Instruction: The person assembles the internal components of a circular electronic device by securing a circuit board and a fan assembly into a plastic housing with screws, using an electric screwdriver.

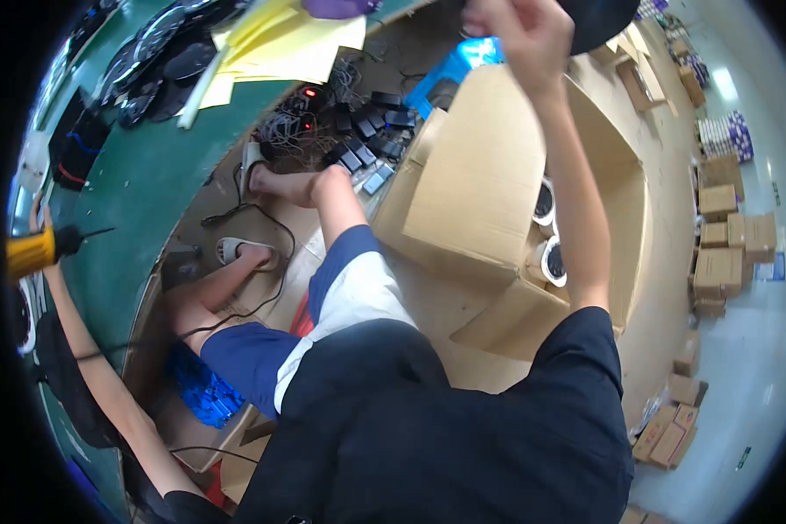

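Note:
My left hand [41,220] reaches out over the green table at the far left, its visible fingers stretched out. A yellow power screwdriver [33,253] with a thin dark bit overlaps its lower part, and I cannot tell whether they touch. Beyond the fingertips is a white object [35,162], only partly visible. My right hand [526,37] is raised at the top edge, fingers curled and slightly blurred; whatever they hold is hidden. Right beside it is a large black rounded thing [599,21]. Below my right forearm stands an open cardboard box [472,175] containing white cylinders [553,260] with dark round faces.
On the green table [162,188] lie yellow sheets [279,48] and glossy black parts [162,65]. Black adapters [358,153] and tangled cables cover the floor beneath. A blue plastic stool [450,74] stands behind the box. Stacked cartons [720,271] line the right side. A dark cable crosses my legs.

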